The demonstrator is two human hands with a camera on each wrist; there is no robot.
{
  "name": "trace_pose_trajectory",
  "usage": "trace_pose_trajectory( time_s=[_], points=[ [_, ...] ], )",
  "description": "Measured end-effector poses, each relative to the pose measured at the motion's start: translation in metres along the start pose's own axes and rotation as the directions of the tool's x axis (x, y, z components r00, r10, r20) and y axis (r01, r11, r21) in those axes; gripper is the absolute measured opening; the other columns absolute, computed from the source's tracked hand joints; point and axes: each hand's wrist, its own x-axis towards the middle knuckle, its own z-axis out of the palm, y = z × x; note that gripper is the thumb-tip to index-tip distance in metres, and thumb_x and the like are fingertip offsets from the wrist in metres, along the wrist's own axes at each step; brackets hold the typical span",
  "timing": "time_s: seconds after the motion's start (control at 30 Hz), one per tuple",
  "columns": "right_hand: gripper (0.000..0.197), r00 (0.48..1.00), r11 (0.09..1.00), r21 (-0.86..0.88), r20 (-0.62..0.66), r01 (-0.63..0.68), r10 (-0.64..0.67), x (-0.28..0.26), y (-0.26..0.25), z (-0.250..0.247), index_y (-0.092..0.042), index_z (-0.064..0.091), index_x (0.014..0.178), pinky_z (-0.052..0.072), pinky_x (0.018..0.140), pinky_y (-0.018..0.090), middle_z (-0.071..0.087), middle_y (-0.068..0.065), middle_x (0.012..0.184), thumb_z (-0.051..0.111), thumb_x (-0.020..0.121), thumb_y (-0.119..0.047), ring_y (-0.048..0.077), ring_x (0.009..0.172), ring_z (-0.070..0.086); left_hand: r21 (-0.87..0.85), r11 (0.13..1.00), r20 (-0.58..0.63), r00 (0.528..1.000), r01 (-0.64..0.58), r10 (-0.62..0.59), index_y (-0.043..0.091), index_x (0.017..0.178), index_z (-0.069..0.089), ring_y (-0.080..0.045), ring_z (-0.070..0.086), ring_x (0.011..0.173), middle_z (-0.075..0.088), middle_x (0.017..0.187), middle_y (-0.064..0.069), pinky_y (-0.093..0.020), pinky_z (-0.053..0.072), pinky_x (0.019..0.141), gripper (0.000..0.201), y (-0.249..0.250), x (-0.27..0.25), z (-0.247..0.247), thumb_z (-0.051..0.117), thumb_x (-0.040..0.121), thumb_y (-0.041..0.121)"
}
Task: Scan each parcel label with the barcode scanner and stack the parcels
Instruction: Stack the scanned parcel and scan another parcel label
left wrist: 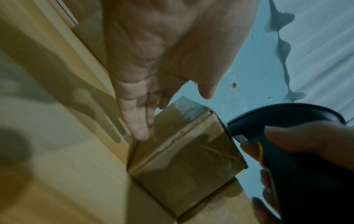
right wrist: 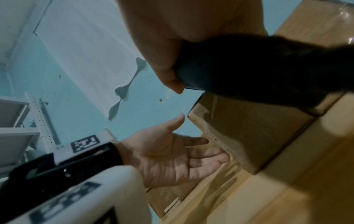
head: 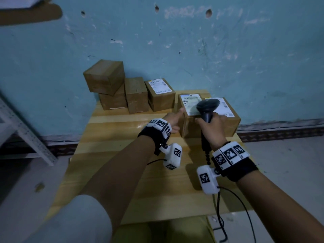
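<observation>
A cardboard parcel (head: 189, 126) with a white label (head: 192, 104) on top sits on the wooden table (head: 122, 155), close against a second labelled parcel (head: 228, 123) on its right. My left hand (head: 172, 118) lies with straight fingers (left wrist: 138, 125) against the left side of the parcel (left wrist: 184, 154), thumb up by the top edge. My right hand (head: 213, 128) grips the handle of a black barcode scanner (head: 207, 104), whose head hangs over the label. In the right wrist view the scanner handle (right wrist: 249, 68) crosses above the parcel (right wrist: 249, 133), and my left hand (right wrist: 172, 154) shows its flat palm.
Several more brown parcels stand along the blue wall: two stacked (head: 107, 85) at the left, one (head: 136, 95) beside them, one labelled (head: 160, 93). A coiled scanner cable (head: 206, 155) hangs toward me. A grey metal shelf (head: 26, 134) stands left of the table.
</observation>
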Motion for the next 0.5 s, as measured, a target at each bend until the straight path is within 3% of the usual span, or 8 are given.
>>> trace_pose_trajectory(
  time_s=[0.07, 0.13, 0.2, 0.27, 0.33, 0.4, 0.47, 0.5],
  points=[
    [0.037, 1.000, 1.000, 0.010, 0.002, 0.029, -0.029, -0.005, -0.005, 0.001, -0.013, 0.048, 0.102, 0.042, 0.098, 0.043, 0.046, 0.016, 0.118, 0.065, 0.076, -0.034, 0.033, 0.110, 0.047, -0.002, 0.999, -0.023, 0.999, -0.042, 0.041, 0.006, 0.123, 0.050, -0.024, 0.059, 0.087, 0.057, 0.117, -0.016, -0.029, 0.047, 0.070, 0.044, -0.001, -0.002, -0.013, 0.039, 0.097, 0.041],
    [0.036, 0.998, 0.998, 0.020, 0.008, 0.066, -0.066, -0.009, -0.009, 0.004, -0.007, 0.050, 0.108, 0.038, 0.090, 0.029, 0.038, 0.009, 0.114, 0.064, 0.081, -0.027, 0.021, 0.105, 0.041, 0.034, 0.994, -0.124, 0.987, -0.099, 0.103, -0.003, 0.122, 0.052, -0.016, 0.051, 0.065, 0.063, 0.099, -0.016, -0.023, 0.040, 0.056, 0.039, -0.002, -0.002, -0.028, 0.042, 0.098, 0.027],
    [0.036, 0.995, 0.995, 0.026, 0.023, 0.097, -0.098, -0.012, -0.013, 0.008, -0.004, 0.050, 0.113, 0.032, 0.082, 0.025, 0.033, 0.007, 0.109, 0.063, 0.084, -0.022, 0.018, 0.100, 0.036, 0.060, 0.988, -0.202, 0.967, -0.144, 0.154, -0.004, 0.111, 0.055, -0.013, 0.043, 0.054, 0.054, 0.072, -0.006, -0.021, 0.038, 0.047, 0.026, -0.001, -0.002, -0.043, 0.045, 0.097, 0.016],
    [0.034, 0.991, 0.992, 0.034, 0.058, 0.119, -0.121, -0.015, -0.018, 0.013, -0.007, 0.052, 0.110, 0.037, 0.083, 0.028, 0.041, 0.009, 0.110, 0.063, 0.083, -0.024, 0.022, 0.100, 0.045, 0.078, 0.984, -0.250, 0.952, -0.162, 0.176, 0.004, 0.093, 0.052, -0.014, 0.041, 0.051, 0.046, 0.067, -0.003, -0.022, 0.034, 0.041, 0.006, 0.002, -0.001, -0.058, 0.048, 0.095, 0.008],
    [0.036, 0.987, 0.992, 0.026, 0.103, 0.121, -0.123, -0.019, -0.025, 0.019, -0.007, 0.053, 0.107, 0.043, 0.085, 0.037, 0.052, 0.018, 0.112, 0.064, 0.080, -0.028, 0.033, 0.101, 0.053, 0.128, 0.978, -0.324, 0.924, -0.168, 0.201, 0.007, 0.087, 0.048, -0.019, 0.048, 0.056, 0.048, 0.068, -0.003, -0.027, 0.038, 0.046, 0.007, 0.008, 0.004, -0.072, 0.052, 0.091, 0.004],
    [0.037, 0.985, 0.993, 0.041, 0.132, 0.108, -0.112, -0.020, -0.030, 0.023, -0.007, 0.054, 0.107, 0.043, 0.081, 0.037, 0.054, 0.023, 0.114, 0.065, 0.080, -0.029, 0.034, 0.098, 0.055, 0.185, 0.968, -0.365, 0.903, -0.171, 0.229, 0.014, 0.076, 0.049, -0.030, 0.061, 0.076, 0.052, 0.072, -0.005, -0.034, 0.051, 0.065, 0.018, 0.015, 0.014, -0.085, 0.057, 0.087, 0.002],
    [0.033, 0.983, 0.991, 0.075, 0.137, 0.113, -0.122, -0.018, -0.035, 0.025, -0.011, 0.051, 0.101, 0.041, 0.076, 0.034, 0.055, 0.023, 0.113, 0.065, 0.078, -0.030, 0.030, 0.094, 0.054, 0.331, 0.934, -0.374, 0.890, -0.135, 0.261, 0.021, 0.071, 0.049, -0.028, 0.062, 0.101, 0.057, 0.078, -0.002, -0.031, 0.052, 0.078, 0.023, 0.027, 0.018, -0.093, 0.058, 0.086, 0.006],
    [0.032, 0.983, 0.989, 0.083, 0.126, 0.122, -0.132, -0.014, -0.036, 0.025, -0.013, 0.049, 0.098, 0.041, 0.076, 0.033, 0.055, 0.023, 0.113, 0.065, 0.078, -0.030, 0.029, 0.093, 0.054, 0.404, 0.905, -0.375, 0.877, -0.136, 0.300, 0.020, 0.076, 0.054, -0.025, 0.060, 0.106, 0.062, 0.087, -0.005, -0.030, 0.050, 0.083, 0.017, 0.033, 0.021, -0.097, 0.057, 0.086, 0.007]
  ],
)
